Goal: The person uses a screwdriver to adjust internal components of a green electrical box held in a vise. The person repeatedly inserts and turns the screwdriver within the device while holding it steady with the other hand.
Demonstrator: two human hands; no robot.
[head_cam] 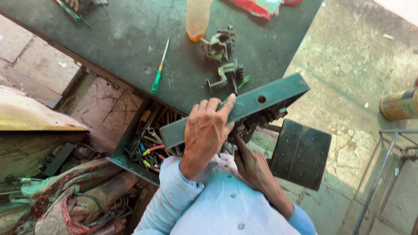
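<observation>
The left hand (204, 130) grips a green metal box (244, 106), a long housing held tilted at the edge of the desk (126, 39); the fingers (213, 106) curl over the upper face of the box, their tips reaching its far edge, the thumb out of sight underneath, so the hand is closed on the box; a round hole shows in the face just beyond the fingertips. The right hand (252, 167) reaches up from below into the open underside of the box, where dark parts show; its fingers are buried among them, and I cannot tell whether they pinch anything. The box lies close against the person's chest, above the light blue shirt (226, 204), between the two hands.

On the desk, well apart from the fingers, lie a green-handled screwdriver (159, 69), two grey metal switch parts (222, 43) and an orange translucent bottle (197, 19); a red and pale cloth (261, 6) sits at the far edge. Below the desk edge, just left of the left hand, an open drawer (130, 143) holds tools with red and yellow handles; a dark square lid (300, 154) hangs just right of the right hand; a yellowish cylinder (398, 104) stands on the concrete floor (348, 65) to the right.
</observation>
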